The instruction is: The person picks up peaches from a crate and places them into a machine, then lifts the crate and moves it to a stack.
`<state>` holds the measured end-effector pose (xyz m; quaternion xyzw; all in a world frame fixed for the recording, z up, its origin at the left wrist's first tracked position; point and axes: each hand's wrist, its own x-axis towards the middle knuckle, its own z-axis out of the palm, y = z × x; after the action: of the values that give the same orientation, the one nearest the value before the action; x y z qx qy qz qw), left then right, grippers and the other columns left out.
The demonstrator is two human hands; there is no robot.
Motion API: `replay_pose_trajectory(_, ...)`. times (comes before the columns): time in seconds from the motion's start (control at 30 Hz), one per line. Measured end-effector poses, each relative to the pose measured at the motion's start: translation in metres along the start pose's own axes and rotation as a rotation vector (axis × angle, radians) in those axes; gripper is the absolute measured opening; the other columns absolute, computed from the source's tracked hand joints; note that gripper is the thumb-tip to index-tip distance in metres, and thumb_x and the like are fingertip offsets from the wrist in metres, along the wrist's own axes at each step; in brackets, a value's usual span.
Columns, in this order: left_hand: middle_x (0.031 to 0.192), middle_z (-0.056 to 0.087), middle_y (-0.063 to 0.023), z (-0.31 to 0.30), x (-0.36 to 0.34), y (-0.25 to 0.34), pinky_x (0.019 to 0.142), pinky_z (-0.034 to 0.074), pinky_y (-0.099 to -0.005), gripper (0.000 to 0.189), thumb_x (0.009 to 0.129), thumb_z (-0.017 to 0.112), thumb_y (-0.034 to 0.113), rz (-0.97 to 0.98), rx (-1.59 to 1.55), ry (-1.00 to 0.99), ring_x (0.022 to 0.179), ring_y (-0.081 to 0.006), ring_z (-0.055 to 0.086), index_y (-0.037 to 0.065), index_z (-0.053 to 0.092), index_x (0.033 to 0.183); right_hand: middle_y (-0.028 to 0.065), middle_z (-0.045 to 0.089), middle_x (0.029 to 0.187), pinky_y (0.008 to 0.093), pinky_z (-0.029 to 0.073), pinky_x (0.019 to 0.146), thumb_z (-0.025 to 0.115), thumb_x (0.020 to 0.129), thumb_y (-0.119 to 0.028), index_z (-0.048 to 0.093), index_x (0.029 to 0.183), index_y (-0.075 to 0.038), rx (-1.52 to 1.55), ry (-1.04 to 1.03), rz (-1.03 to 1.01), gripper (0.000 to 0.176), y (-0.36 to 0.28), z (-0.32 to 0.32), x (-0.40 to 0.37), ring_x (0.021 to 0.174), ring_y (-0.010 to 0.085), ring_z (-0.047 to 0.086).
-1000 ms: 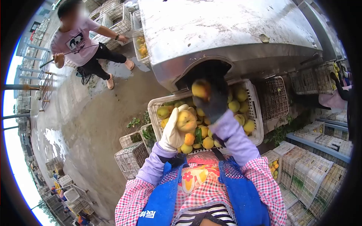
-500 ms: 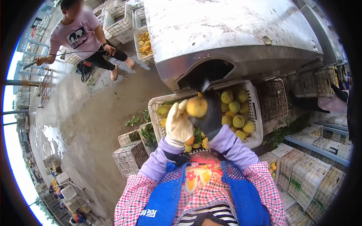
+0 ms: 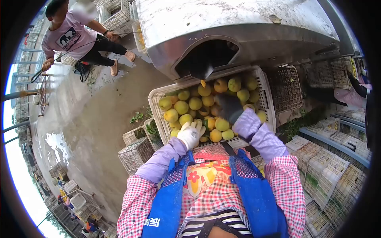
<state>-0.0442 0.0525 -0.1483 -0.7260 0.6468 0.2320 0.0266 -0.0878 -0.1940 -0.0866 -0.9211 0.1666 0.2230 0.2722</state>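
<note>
A white plastic crate (image 3: 155, 104) full of yellow-green peaches (image 3: 195, 103) lies in front of me. My left hand (image 3: 191, 134), in a white glove, rests on the peaches at the crate's near side, its fingers laid over them and slightly apart. Over the right half of the crate is my right hand (image 3: 230, 108), in a dark glove. Motion blurs its fingers, and I cannot see whether it holds a peach. A metal chute (image 3: 202, 71) opens just above the crate's far edge.
The large metal machine (image 3: 238, 16) stands beyond the crate. A dark crate (image 3: 284, 89) is to the right, with stacked crates (image 3: 317, 170) nearer. More crates (image 3: 135, 152) sit at left on the wet floor. Another person (image 3: 75, 35) stands at upper left, holding a thin cord.
A peach was up between my hands; now neither visibly holds it. My left hand has lowered onto the near peaches, my right has moved right. More of the crate's peaches show.
</note>
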Motion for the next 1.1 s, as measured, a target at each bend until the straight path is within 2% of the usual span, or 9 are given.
replay_pose_trajectory(0.07, 0.144, 0.054, -0.0154, 0.017, 0.005, 0.006, 0.103, 0.042, -0.042, 0.052, 0.082, 0.066, 0.026, -0.016, 0.113, 0.005, 0.126, -0.0294, 0.054, 0.013, 0.061, 0.132, 0.021, 0.062, 0.127, 0.0482, 0.051, 0.097, 0.084, 0.073, -0.031, 0.054, 0.135, -0.01, -0.19, -0.306, -0.07, 0.072, 0.049, 0.084, -0.01, 0.116, 0.037, 0.062)
replay_pose_trajectory(0.17, 0.138, 0.059, -0.0187, -0.01, 0.006, -0.001, 0.099, 0.047, -0.0426, 0.049, 0.085, 0.066, 0.025, -0.04, -0.155, 0.025, 0.119, -0.0311, 0.059, 0.009, 0.062, 0.131, 0.0222, 0.058, 0.134, 0.0477, 0.048, 0.105, 0.086, 0.07, -0.028, 0.049, 0.14, -0.008, -0.138, -0.235, -0.157, 0.082, 0.071, 0.117, -0.018, 0.125, 0.0387, 0.056)
replay_pose_trajectory(0.27, 0.129, 0.065, -0.0186, -0.04, 0.013, -0.029, 0.093, 0.052, -0.0405, 0.047, 0.089, 0.064, 0.028, -0.321, -0.939, -0.127, 0.111, -0.0302, 0.065, 0.004, 0.065, 0.129, 0.0222, 0.05, 0.145, 0.042, 0.043, 0.112, 0.088, 0.066, -0.021, 0.045, 0.148, -0.007, 0.5, -0.076, -0.177, 0.093, 0.054, 0.086, -0.035, 0.135, 0.0357, 0.051)
replay_pose_trajectory(0.3, 0.114, 0.071, -0.0195, -0.052, -0.005, -0.029, 0.095, 0.053, -0.0391, 0.044, 0.093, 0.059, 0.029, -0.299, -1.529, 0.124, 0.106, -0.03, 0.068, -0.003, 0.069, 0.121, 0.022, 0.047, 0.148, 0.0421, 0.041, 0.114, 0.087, 0.066, -0.02, 0.044, 0.148, -0.006, 0.611, -0.024, -0.233, 0.094, 0.039, 0.07, -0.043, 0.138, 0.0351, 0.048)
replay_pose_trajectory(0.33, 0.119, 0.069, -0.0171, -0.041, -0.004, -0.04, 0.095, 0.053, -0.0373, 0.054, 0.098, 0.053, 0.04, 0.135, -1.557, 0.366, 0.109, -0.0225, 0.066, -0.004, 0.066, 0.126, 0.0219, 0.044, 0.151, 0.0423, 0.038, 0.116, 0.086, 0.066, -0.018, 0.044, 0.149, -0.006, 0.717, 0.029, -0.294, 0.094, 0.016, 0.052, -0.048, 0.142, 0.0345, 0.044)
replay_pose_trajectory(0.4, 0.126, 0.066, -0.0166, -0.11, -0.014, -0.017, 0.1, 0.05, -0.0375, 0.059, 0.103, 0.045, 0.044, -0.283, -2.139, 0.088, 0.114, -0.0235, 0.063, -0.005, 0.061, 0.131, 0.0215, 0.039, 0.157, 0.0432, 0.034, 0.12, 0.085, 0.067, -0.017, 0.043, 0.15, -0.004, 0.822, 0.174, -0.411, 0.093, -0.009, 0.031, -0.049, 0.147, 0.0338, 0.038)
replay_pose_trajectory(0.8, 0.143, 0.056, -0.0148, -0.135, -0.009, -0.014, 0.106, 0.047, -0.0383, 0.052, 0.109, 0.047, 0.034, -0.092, -1.487, 0.893, 0.126, -0.0232, 0.058, -0.002, 0.049, 0.146, 0.0204, 0.055, 0.131, 0.0488, 0.044, 0.106, 0.087, 0.069, -0.026, 0.052, 0.137, -0.004, 0.642, 0.892, -0.391, 0.08, -0.064, -0.026, -0.005, 0.12, 0.0387, 0.055)
replay_pose_trajectory(0.9, 0.137, 0.059, -0.0134, -0.128, -0.005, -0.017, 0.102, 0.051, -0.0422, 0.048, 0.108, 0.05, 0.035, -0.206, -2.175, 0.871, 0.122, -0.0231, 0.06, 0.004, 0.052, 0.145, 0.0189, 0.063, 0.115, 0.0504, 0.05, 0.094, 0.084, 0.072, -0.028, 0.062, 0.121, -0.004, 0.113, 1.188, -0.438, 0.06, -0.062, -0.04, 0.046, 0.106, 0.042, 0.06)
replay_pose_trajectory(1.1, 0.136, 0.059, -0.0129, -0.114, 0.006, -0.021, 0.105, 0.052, -0.0444, 0.043, 0.106, 0.052, 0.023, -0.139, -2.024, 1.029, 0.124, -0.0246, 0.058, 0.003, 0.05, 0.144, 0.0195, 0.06, 0.124, 0.051, 0.046, 0.098, 0.088, 0.072, -0.04, 0.056, 0.13, -0.001, 0.453, 0.402, -0.35, 0.076, -0.044, -0.094, 0.075, 0.113, 0.0423, 0.058)
